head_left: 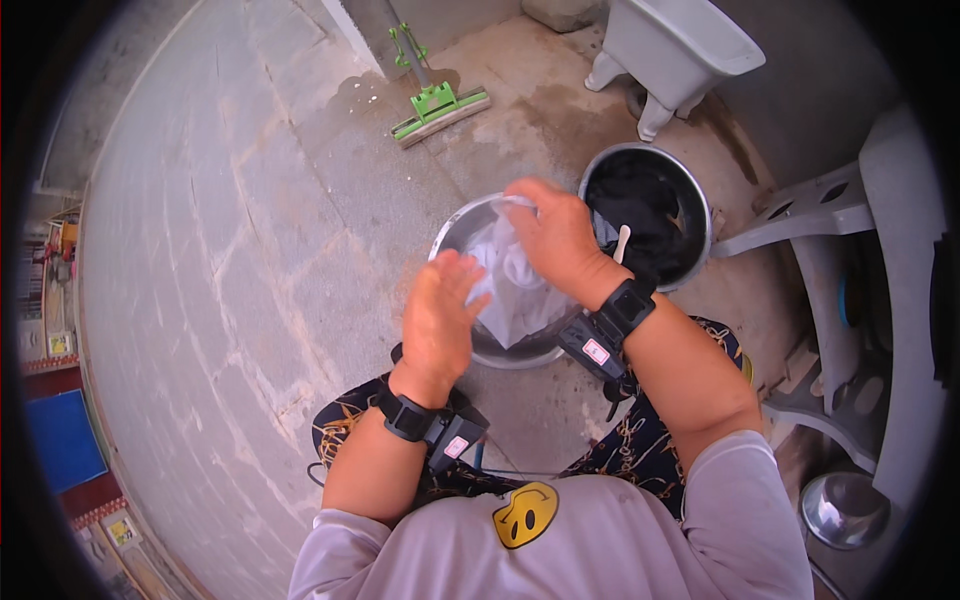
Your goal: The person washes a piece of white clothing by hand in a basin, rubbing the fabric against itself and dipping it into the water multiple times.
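A metal basin (447,232) stands on the floor before me with white cloth (540,310) bunched inside. Over it, my right hand (562,238) pinches the upper edge of a thin, see-through white piece (508,312); whether that is cloth or plastic I cannot tell. It hangs down to a pointed corner above the basin. My left hand (440,312) is raised at the basin's left side, fingers apart, close to the hanging piece and with nothing in its grip.
Right of it, a second metal basin (697,190) holds dark cloth (640,205) and a pale handle. A green mop head (437,108) lies ahead; a white washing trough (690,45) stands far right. A grey plastic stool (830,205) and a metal bowl (845,508) are at my right.
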`<act>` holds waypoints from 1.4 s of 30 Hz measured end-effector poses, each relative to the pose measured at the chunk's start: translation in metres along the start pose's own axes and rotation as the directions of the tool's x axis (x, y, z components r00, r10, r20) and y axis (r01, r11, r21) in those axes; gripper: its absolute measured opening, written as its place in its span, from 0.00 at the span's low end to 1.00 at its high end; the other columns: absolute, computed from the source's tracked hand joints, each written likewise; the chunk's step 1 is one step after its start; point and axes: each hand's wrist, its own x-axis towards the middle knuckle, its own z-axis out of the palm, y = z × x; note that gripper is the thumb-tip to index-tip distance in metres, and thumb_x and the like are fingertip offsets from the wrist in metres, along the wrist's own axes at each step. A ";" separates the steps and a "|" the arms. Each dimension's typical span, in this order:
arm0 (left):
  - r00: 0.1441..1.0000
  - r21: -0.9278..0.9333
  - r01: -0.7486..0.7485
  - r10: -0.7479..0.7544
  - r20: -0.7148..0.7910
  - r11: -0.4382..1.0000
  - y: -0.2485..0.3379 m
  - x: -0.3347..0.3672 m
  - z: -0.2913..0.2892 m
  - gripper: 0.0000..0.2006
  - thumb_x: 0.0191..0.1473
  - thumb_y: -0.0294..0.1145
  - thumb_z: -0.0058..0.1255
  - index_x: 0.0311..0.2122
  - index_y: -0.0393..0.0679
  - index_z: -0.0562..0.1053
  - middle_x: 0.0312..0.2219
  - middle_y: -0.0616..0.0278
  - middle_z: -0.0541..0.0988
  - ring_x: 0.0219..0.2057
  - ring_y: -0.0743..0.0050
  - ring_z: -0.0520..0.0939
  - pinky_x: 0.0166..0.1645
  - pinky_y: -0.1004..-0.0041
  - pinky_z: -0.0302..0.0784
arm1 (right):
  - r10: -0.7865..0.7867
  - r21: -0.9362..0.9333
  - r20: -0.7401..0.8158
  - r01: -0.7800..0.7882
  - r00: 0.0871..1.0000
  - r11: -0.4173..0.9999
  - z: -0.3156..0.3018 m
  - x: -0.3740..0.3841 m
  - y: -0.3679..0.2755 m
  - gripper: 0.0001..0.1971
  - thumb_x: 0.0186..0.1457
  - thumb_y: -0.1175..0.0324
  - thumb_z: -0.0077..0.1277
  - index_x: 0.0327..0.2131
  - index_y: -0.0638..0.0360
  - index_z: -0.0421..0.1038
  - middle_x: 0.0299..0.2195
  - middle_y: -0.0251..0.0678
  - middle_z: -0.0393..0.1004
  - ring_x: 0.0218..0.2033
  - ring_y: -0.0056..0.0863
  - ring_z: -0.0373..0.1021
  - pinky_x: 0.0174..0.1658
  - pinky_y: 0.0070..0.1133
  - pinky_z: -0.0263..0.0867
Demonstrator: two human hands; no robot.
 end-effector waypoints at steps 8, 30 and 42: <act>0.812 -0.314 0.522 -0.350 0.467 0.793 0.009 -0.007 -0.001 0.23 0.54 0.41 0.45 0.53 0.41 0.61 0.48 0.50 0.69 0.50 0.55 0.71 0.50 0.59 0.68 | -0.209 0.431 -0.023 0.198 0.978 0.881 0.008 -0.038 -0.095 0.07 0.45 0.70 0.54 0.28 0.61 0.68 0.22 0.40 0.67 0.23 0.34 0.68 0.28 0.26 0.64; 0.898 0.137 -0.311 0.243 0.367 0.941 -0.023 0.009 -0.028 0.15 0.53 0.29 0.44 0.46 0.38 0.68 0.40 0.55 0.75 0.44 0.59 0.75 0.48 0.68 0.70 | -0.251 0.296 -0.186 0.298 0.950 0.908 0.028 -0.025 -0.080 0.07 0.53 0.68 0.48 0.26 0.60 0.65 0.21 0.44 0.65 0.22 0.42 0.64 0.25 0.29 0.61; 0.901 0.283 -0.224 0.087 0.424 0.933 -0.004 0.012 -0.034 0.22 0.51 0.28 0.44 0.53 0.41 0.62 0.47 0.46 0.70 0.49 0.56 0.71 0.53 0.69 0.66 | -0.329 0.262 -0.132 0.352 0.935 0.898 0.026 -0.029 -0.090 0.10 0.52 0.66 0.48 0.22 0.58 0.64 0.19 0.44 0.65 0.19 0.40 0.64 0.26 0.30 0.63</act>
